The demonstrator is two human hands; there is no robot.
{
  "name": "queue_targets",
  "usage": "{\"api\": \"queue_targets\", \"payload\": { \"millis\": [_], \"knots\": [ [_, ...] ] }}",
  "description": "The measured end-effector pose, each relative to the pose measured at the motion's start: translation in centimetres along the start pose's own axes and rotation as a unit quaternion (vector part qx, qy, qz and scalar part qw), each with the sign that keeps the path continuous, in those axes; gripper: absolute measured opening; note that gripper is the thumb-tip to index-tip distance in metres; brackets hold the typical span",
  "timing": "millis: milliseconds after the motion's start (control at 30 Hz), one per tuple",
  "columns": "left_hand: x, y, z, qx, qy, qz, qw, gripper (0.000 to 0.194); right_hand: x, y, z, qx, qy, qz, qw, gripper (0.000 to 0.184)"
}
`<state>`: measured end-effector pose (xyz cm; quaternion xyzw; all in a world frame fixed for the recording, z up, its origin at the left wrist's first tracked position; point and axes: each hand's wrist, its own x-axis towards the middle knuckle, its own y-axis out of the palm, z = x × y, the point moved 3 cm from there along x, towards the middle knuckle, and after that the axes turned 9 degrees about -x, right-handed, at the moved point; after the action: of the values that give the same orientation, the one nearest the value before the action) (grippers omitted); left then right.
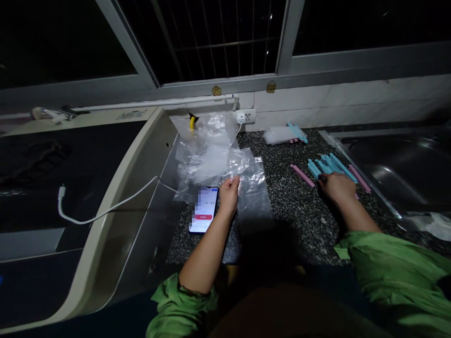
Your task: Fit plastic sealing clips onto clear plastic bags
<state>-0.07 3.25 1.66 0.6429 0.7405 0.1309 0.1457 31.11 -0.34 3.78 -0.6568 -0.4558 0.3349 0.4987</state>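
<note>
Ok so the blue strips (pixel 327 164) are partly under the right hand (pixel 337 188), can't tell if it's gripping any, and the left hand (pixel 229 195) is pinching a clear plastic bag (pixel 252 202) beside a lit phone (pixel 203 211), on a speckled counter (pixel 289 202) next to the sink (pixel 394 178).

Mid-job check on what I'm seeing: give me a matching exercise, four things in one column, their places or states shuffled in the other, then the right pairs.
Things
1. left hand
2. right hand
3. phone
4. sink

Places and states
A. lying on the speckled counter, screen lit
B. closed at the clear plastic bag
C. set in at the right of the view, beyond the strips
D. palm down by the blue strips

Right pairs: 1-B, 2-D, 3-A, 4-C
</note>
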Motion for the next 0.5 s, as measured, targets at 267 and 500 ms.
{"api": "queue_targets", "payload": {
  "millis": [267,500],
  "knots": [
    [0.27,0.03,0.87,-0.009,-0.041,0.036,0.999,0.04,-0.19,-0.17,0.45,0.01,-0.019,-0.008,1.0,0.036],
    [-0.12,0.76,0.96,-0.062,-0.115,0.079,0.988,0.04,-0.06,-0.2,0.2,0.012,0.017,0.038,0.999,0.039]
  ]
}}
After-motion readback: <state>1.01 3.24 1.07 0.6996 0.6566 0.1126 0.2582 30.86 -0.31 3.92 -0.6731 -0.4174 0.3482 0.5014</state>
